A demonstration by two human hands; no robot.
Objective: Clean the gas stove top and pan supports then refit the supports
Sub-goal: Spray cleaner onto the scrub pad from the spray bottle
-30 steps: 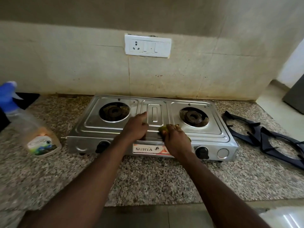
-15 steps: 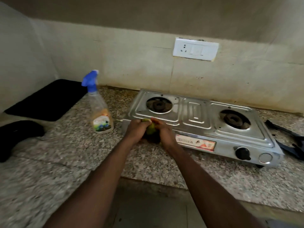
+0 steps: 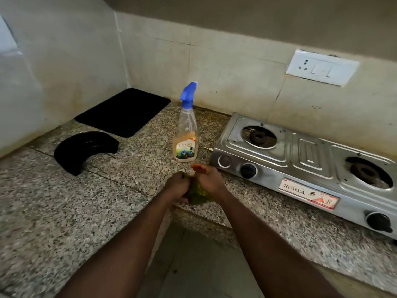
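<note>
Both of my hands meet at the lower middle of the frame, over the front edge of the speckled granite counter (image 3: 86, 211). My left hand (image 3: 176, 186) has its fingers curled round a green scrub pad (image 3: 196, 193), and my right hand (image 3: 211, 179) grips the same pad from the other side, so the pad is bunched up between my two palms; the tips of my right fingers stick up above it. I cannot tell whether the pad touches the stone. The gas stove (image 3: 309, 160) sits on the counter at the right of the frame, just beside my right hand but apart from it, running off the right edge. Its steel top is bare, with the near burner (image 3: 258, 136) and the far burner (image 3: 365, 172) uncovered, two black knobs (image 3: 248, 170) on the front panel and a red and white label (image 3: 308, 193) between them. A spray bottle (image 3: 186, 134) with a blue trigger head stands upright just above my hands, near the stove's left end. Toward the upper left lies a flat black mat (image 3: 124, 111) in the corner, and below it a curved black piece (image 3: 86, 149). A white switch plate (image 3: 321, 67) is on the wall at the upper right.
</note>
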